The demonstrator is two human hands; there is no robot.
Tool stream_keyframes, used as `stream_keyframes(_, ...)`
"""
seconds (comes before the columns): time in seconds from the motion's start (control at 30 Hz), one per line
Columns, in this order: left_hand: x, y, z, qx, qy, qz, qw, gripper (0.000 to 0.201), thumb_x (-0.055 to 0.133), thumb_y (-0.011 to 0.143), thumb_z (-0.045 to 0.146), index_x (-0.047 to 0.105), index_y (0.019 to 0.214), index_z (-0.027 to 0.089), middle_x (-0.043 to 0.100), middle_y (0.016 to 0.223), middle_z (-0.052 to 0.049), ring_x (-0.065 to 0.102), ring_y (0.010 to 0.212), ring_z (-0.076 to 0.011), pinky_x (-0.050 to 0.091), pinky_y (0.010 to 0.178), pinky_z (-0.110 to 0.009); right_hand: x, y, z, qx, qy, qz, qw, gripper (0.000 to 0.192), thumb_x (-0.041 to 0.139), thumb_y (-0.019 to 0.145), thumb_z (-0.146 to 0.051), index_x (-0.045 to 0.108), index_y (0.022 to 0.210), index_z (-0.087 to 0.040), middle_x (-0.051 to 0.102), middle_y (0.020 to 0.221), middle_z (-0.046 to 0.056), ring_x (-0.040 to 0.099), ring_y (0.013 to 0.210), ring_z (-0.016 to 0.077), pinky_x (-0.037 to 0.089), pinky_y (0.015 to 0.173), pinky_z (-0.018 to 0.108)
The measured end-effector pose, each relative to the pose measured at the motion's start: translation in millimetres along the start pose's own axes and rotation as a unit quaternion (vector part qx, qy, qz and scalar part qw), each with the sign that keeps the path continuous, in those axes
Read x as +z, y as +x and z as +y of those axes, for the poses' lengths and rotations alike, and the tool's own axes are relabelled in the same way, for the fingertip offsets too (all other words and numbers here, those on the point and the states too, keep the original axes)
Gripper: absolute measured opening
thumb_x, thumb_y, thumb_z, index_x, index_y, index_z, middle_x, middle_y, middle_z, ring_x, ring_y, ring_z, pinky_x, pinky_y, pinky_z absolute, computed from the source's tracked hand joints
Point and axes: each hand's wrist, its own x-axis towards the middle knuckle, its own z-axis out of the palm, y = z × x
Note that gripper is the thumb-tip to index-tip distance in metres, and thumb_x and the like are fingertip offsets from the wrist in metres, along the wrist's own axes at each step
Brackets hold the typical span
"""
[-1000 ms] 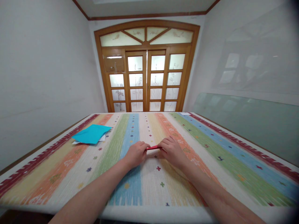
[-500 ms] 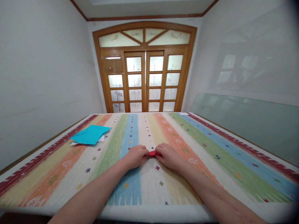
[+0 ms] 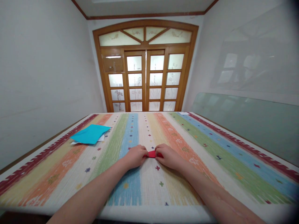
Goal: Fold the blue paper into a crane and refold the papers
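I see my left hand [image 3: 136,156] and right hand [image 3: 168,157] both closed on a small folded red paper piece [image 3: 152,154], pressed on the striped woven cloth [image 3: 210,149], dead centre. If the fingers press unevenly, I judge the crease could skew or the paper slip; the turquoise paper sheets [image 3: 90,134] lie well apart at ten o'clock.

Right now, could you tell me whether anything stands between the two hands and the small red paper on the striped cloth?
Nothing visible does. The left hand and the right hand both already touch the red paper, pressing it from either side on the striped cloth. The blue paper lies far off to the left.
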Motion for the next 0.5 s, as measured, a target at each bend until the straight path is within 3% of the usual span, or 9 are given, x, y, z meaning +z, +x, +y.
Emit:
stream_keyframes(0.17,3.3,1,-3,0.007,-0.007,0.003,1.000,0.020,0.052,0.090,0.023,0.072,0.091,0.019,0.070,0.093,-0.007,0.062,0.089,-0.0210,0.043,0.072,-0.028,-3,0,1,0.000,0.004,0.006,1.000,0.014,0.061,0.086,-0.026,0.072,0.089,-0.019,0.066,0.107,0.010,0.058,0.097,0.0224,0.040,0.084,0.032)
stream_keyframes(0.33,11.8,4,-8,0.002,-0.011,0.002,1.000,0.023,0.051,0.089,0.018,0.073,0.094,0.021,0.072,0.091,-0.005,0.063,0.091,-0.0212,0.044,0.075,-0.029,-5,0,-3,0.034,-0.016,0.020,0.999,0.011,0.058,0.085,-0.021,0.068,0.086,-0.018,0.067,0.084,0.006,0.057,0.078,0.0185,0.038,0.071,0.029)
stream_keyframes(0.5,12.7,5,-9,0.012,-0.030,0.014,0.999,0.022,0.052,0.088,0.016,0.073,0.094,0.021,0.073,0.094,-0.005,0.063,0.093,-0.0205,0.044,0.082,-0.030,0,-1,2,0.011,-0.007,0.043,0.999,0.032,0.057,0.087,-0.021,0.064,0.117,-0.020,0.068,0.109,0.009,0.059,0.099,0.0221,0.039,0.086,0.033)
